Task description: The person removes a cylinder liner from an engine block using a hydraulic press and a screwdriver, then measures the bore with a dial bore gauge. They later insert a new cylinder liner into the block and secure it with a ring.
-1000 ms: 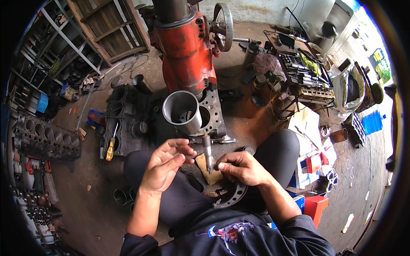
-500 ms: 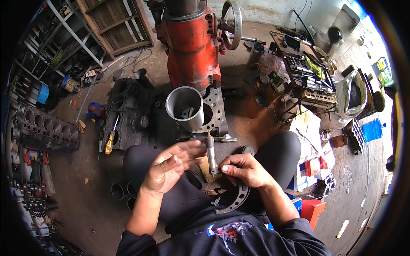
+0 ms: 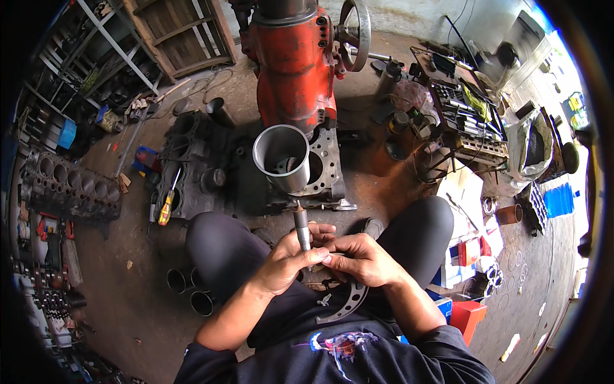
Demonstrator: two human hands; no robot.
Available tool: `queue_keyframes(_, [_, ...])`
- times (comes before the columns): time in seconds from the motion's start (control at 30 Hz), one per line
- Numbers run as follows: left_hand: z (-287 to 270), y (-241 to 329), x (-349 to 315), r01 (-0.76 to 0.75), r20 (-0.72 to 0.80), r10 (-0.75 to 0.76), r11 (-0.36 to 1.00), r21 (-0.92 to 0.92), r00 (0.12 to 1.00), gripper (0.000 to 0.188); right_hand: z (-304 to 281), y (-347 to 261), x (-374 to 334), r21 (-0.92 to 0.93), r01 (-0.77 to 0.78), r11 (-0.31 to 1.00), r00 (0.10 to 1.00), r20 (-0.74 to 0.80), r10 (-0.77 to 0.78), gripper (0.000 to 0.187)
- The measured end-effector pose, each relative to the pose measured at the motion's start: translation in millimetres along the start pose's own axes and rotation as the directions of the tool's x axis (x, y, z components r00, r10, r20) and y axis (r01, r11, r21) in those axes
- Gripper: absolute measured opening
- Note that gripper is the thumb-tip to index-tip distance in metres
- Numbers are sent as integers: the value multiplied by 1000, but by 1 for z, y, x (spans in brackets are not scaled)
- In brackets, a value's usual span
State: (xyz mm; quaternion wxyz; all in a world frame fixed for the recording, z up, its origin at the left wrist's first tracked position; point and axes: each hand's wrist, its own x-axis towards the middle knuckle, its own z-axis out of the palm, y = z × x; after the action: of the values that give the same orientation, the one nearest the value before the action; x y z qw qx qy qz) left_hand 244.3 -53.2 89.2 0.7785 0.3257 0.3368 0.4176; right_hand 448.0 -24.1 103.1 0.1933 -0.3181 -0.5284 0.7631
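Note:
An outside micrometer is between my two hands, above my lap. Its barrel points up and away from me, while the curved frame with round holes bends down toward my shirt. My left hand closes on the lower end of the barrel, thumb pressed against it. Thumb and fingers of my right hand pinch the frame near where it joins the barrel. The two thumbs meet there, hiding that joint. Just beyond the micrometer's tip stands a metal cylinder liner, open end up, on an engine block.
A red machine with a handwheel rises behind the block. Dark engine blocks and a yellow-handled screwdriver are on the left. Several cylinder sleeves stand beside my left leg. A tool-laden bench and boxes are at right.
My left hand, open and apart from the micrometer before, has moved right and closed on its barrel. The barrel has shifted slightly left and down, and my right hand keeps its hold.

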Motion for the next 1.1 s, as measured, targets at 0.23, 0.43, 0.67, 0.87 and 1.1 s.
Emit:
queue_keyframes(0.23, [-29,1,-1,-92,70,96,993,-68,993,29,-7,3,-1,148,40,988,999,-13,-38,23])
queue_keyframes(0.43, [-22,-11,7,-126,157,156,974,-187,975,30,-10,2,-1,152,37,988,999,16,-40,24])
queue_keyframes(0.67, [-21,0,12,-48,216,138,924,-379,967,39,-10,7,-1,61,-11,998,1000,6,10,25])
queue_keyframes(0.87, [-37,2,22,-181,164,191,981,-73,968,60,-10,8,-1,26,-27,999,999,34,26,25])
queue_keyframes(1.1, [-9,3,26,-10,170,58,962,-273,984,83,-5,11,7,-88,-32,996,999,23,34,25])
